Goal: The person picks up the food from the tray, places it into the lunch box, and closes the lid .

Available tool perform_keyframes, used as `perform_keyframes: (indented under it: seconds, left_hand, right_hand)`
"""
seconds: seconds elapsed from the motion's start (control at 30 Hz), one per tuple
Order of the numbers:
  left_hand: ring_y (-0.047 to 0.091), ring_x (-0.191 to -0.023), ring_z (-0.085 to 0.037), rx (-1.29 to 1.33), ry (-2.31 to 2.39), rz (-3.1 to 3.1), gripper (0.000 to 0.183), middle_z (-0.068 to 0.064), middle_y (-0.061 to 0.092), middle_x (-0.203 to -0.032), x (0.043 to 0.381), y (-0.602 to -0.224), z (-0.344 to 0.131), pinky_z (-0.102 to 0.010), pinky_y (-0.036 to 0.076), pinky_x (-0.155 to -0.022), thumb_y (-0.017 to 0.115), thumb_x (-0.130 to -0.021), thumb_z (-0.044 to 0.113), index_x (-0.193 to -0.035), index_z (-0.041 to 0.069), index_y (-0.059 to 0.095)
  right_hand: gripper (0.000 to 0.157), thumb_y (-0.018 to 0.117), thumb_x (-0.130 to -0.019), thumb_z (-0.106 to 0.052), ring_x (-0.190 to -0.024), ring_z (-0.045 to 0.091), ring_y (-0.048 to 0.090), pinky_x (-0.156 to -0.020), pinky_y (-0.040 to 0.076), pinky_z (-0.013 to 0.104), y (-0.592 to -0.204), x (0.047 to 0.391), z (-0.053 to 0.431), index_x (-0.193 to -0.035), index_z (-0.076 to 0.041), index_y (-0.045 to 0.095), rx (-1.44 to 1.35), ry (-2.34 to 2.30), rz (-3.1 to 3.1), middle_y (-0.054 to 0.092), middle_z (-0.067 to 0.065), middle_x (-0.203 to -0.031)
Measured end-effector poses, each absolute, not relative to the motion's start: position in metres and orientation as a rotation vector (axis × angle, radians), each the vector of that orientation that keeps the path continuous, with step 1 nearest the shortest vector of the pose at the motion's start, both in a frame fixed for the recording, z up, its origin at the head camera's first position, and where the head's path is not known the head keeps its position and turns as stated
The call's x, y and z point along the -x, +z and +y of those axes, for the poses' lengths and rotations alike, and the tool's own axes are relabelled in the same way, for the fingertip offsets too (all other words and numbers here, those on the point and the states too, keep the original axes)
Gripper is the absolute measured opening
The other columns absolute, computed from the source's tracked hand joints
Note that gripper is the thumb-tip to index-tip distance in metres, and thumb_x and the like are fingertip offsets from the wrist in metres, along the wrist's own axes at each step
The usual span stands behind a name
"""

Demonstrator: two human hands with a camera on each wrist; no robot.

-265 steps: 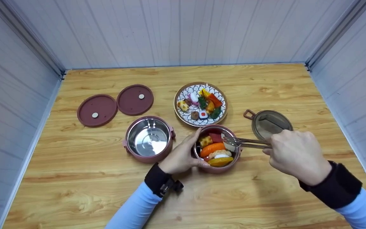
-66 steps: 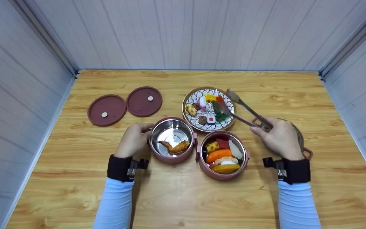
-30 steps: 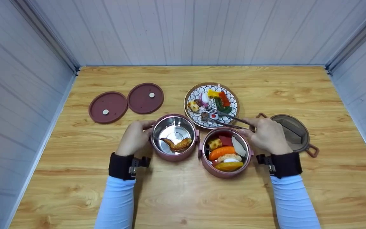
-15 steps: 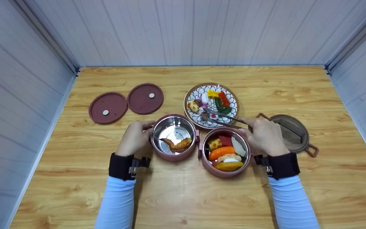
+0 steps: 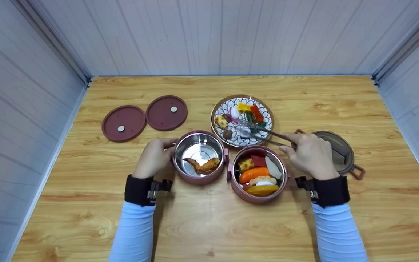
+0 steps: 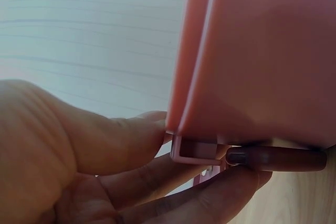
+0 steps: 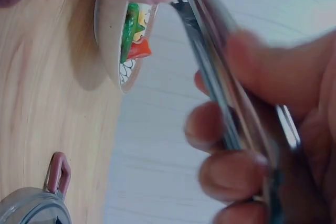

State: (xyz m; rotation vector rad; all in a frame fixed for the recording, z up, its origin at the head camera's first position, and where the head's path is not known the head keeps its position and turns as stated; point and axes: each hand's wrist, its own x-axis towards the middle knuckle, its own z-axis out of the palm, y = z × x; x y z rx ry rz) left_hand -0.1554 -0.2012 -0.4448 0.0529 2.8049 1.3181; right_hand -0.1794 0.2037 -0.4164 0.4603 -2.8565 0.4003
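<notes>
My left hand (image 5: pixel 154 157) pinches the side latch (image 6: pixel 197 150) of the left pink pot (image 5: pixel 200 180), thumb at the rim and fingers beneath. A brown toy chicken wing (image 5: pixel 204 165) lies in this steel-lined pot. My right hand (image 5: pixel 311 154) grips metal tongs (image 5: pixel 276 135), their tips over the patterned plate (image 5: pixel 214 133). Around the tips are a small sushi roll (image 5: pixel 245 132) and green pieces; whether the tongs pinch the roll cannot be told. A meatball (image 5: pixel 227 134) lies left of it. The right pink pot (image 5: pixel 255 198) holds several toy foods, among them an orange sausage-like piece (image 5: pixel 254 175).
Two dark red lids (image 5: pixel 124 123) lie side by side at the back left. A brown see-through lid (image 5: pixel 335 153) with loop handles lies beside my right hand. Pale panels (image 5: pixel 209 40) wall in the wooden table (image 5: pixel 209 233) at the back and sides.
A chicken wing has come into the left pot since the oldest frame. Lately the tongs shifted right across the plate; the meatball sits further left and the sushi roll looks turned. My left hand stays.
</notes>
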Motion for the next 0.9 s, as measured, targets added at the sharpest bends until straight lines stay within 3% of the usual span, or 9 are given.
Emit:
perform_keyframes:
  seconds: [0.17,0.27,0.37,0.43,0.5,0.7,0.9]
  left_hand:
    - [0.064,-0.096,-0.024,-0.050,1.325,2.803,0.031,-0.017,0.069,-0.117,0.155,-0.444,-0.202,-0.037,0.052,-0.082,0.059,-0.096,0.000,-0.127,-0.003,0.065]
    - [0.064,-0.099,-0.025,-0.041,1.330,2.799,0.032,-0.017,0.068,-0.118,0.155,-0.443,-0.202,-0.039,0.052,-0.086,0.059,-0.096,0.000,-0.127,-0.003,0.065]
    - [0.064,-0.103,-0.025,-0.040,1.337,2.790,0.032,-0.017,0.068,-0.119,0.155,-0.443,-0.201,-0.040,0.051,-0.089,0.059,-0.096,0.001,-0.127,-0.002,0.065]
    - [0.064,-0.103,-0.025,-0.043,1.341,2.783,0.032,-0.017,0.068,-0.120,0.156,-0.444,-0.201,-0.040,0.051,-0.089,0.059,-0.097,0.001,-0.127,-0.002,0.065]
    - [0.064,-0.103,-0.025,-0.041,1.342,2.776,0.032,-0.017,0.068,-0.120,0.156,-0.444,-0.201,-0.039,0.051,-0.089,0.059,-0.097,0.001,-0.128,-0.002,0.065]
    - [0.064,-0.100,-0.024,-0.065,1.332,2.792,0.032,-0.016,0.069,-0.118,0.156,-0.444,-0.203,-0.038,0.051,-0.087,0.059,-0.096,0.001,-0.127,-0.003,0.065]
    - [0.063,-0.095,-0.023,-0.106,1.317,2.817,0.031,-0.016,0.070,-0.114,0.157,-0.446,-0.203,-0.037,0.050,-0.082,0.058,-0.095,0.000,-0.125,-0.004,0.066]
  right_hand:
    - [0.044,0.076,-0.084,-0.032,-0.075,0.045,0.064,-0.048,0.044,0.053,-0.416,0.182,0.200,-0.123,-0.012,0.071,-0.479,0.409,-2.886,0.072,0.020,-0.094]
    - [0.043,0.077,-0.084,-0.032,-0.065,0.039,0.062,-0.044,0.040,0.046,-0.416,0.184,0.197,-0.123,-0.013,0.072,-0.509,0.408,-2.893,0.069,0.015,-0.080]
    - [0.045,0.075,-0.086,-0.034,-0.053,0.028,0.052,-0.042,0.033,0.037,-0.413,0.188,0.194,-0.126,-0.014,0.070,-0.524,0.425,-2.965,0.056,0.006,-0.061]
    - [0.047,0.073,-0.088,-0.037,-0.050,0.021,0.045,-0.043,0.030,0.034,-0.410,0.192,0.191,-0.129,-0.014,0.068,-0.530,0.434,-3.038,0.047,0.001,-0.056]
    - [0.049,0.072,-0.089,-0.040,-0.050,0.019,0.043,-0.045,0.030,0.033,-0.405,0.197,0.189,-0.131,-0.014,0.067,-0.536,0.434,-3.113,0.046,0.001,-0.056]
    - [0.047,0.072,-0.089,-0.040,-0.063,0.024,0.054,-0.052,0.038,0.036,-0.391,0.215,0.183,-0.128,-0.015,0.068,-0.564,0.380,-3.216,0.070,0.011,-0.089]
    - [0.049,0.069,-0.091,-0.040,-0.083,0.030,0.063,-0.057,0.044,0.037,-0.384,0.225,0.177,-0.131,-0.013,0.065,-0.608,0.308,-3.253,0.067,0.020,-0.119]
